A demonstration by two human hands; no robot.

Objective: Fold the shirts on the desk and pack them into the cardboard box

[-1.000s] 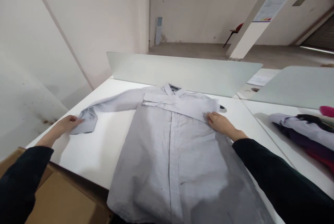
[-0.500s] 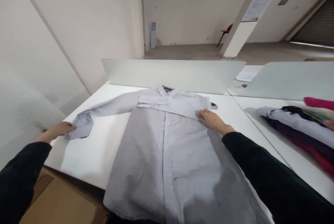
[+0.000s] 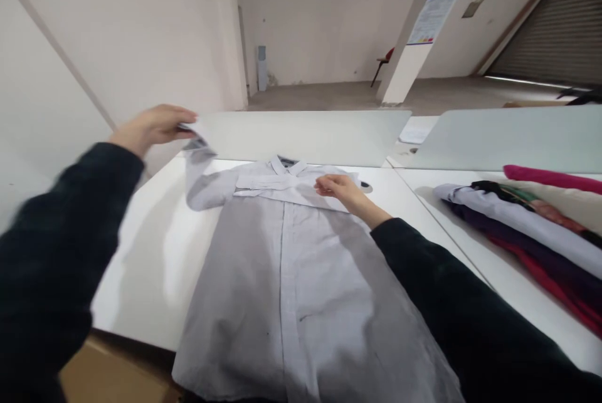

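A light grey button-up shirt (image 3: 249, 277) lies front up on the white table, its collar at the far end. My left hand (image 3: 157, 127) is closed on the cuff of one sleeve and holds it up above the table, at the left of the collar. That sleeve (image 3: 202, 187) hangs bent between hand and shoulder. Across the chest lies the other sleeve (image 3: 268, 183), folded flat with its cuff pointing left. Over this folded sleeve is my right hand (image 3: 336, 187), fingers curled together with nothing visible in them; whether it touches the cloth I cannot tell.
On the right table lies a pile of folded clothes (image 3: 531, 215) in several colours. Pale divider panels (image 3: 305, 133) stand along the far table edge. A cardboard box (image 3: 108, 371) sits below the front left edge. A wall rises at the left.
My left hand has lifted the cuff from the table and carried it up and to the right. My right hand has shifted left from the far end of the folded sleeve.
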